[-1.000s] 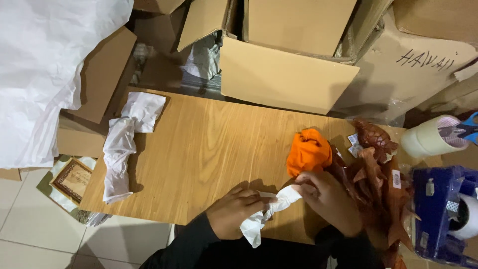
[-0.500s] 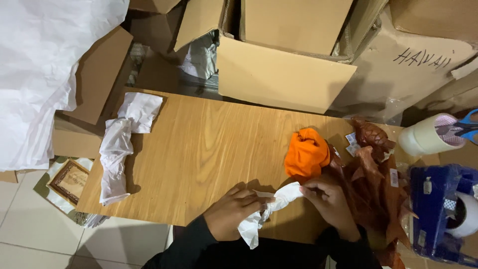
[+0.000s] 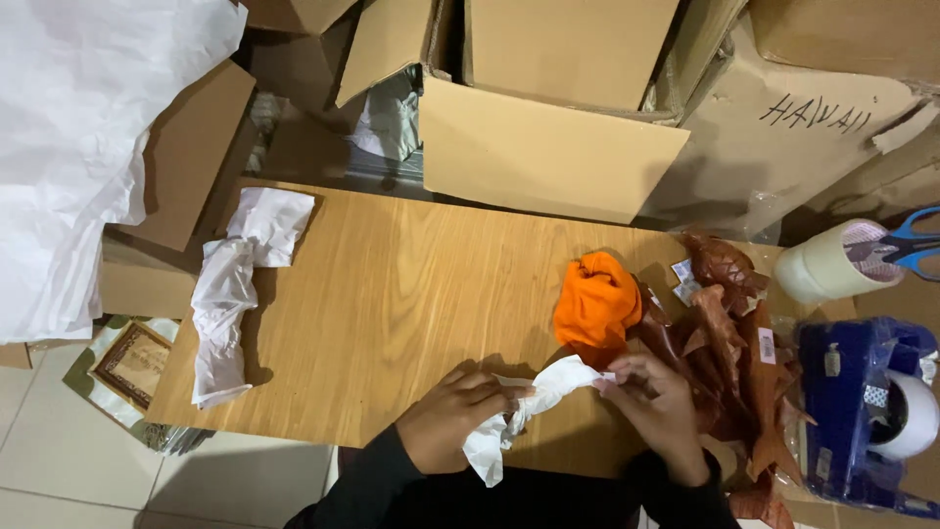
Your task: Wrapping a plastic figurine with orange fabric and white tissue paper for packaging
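My left hand [image 3: 452,413] and my right hand [image 3: 658,402] both grip a crumpled strip of white paper [image 3: 537,394] stretched between them over the near edge of the wooden table [image 3: 392,313]. A loose end of the paper hangs down below my left hand. Just beyond my right hand lies an orange cloth bundle [image 3: 595,304]. Brown carved wooden pieces [image 3: 729,333] with small white tags are piled to the right of it.
More crumpled white paper [image 3: 235,284] lies at the table's left end. Open cardboard boxes [image 3: 548,147] stand behind the table. At the right are a tape roll [image 3: 832,263] with blue-handled scissors [image 3: 911,245] and a blue tape dispenser [image 3: 867,411]. A framed picture [image 3: 132,362] lies on the floor.
Both hands have stayed at the table's near edge working the white paper. The paper is now pulled a little straighter between them. Nothing else has moved.
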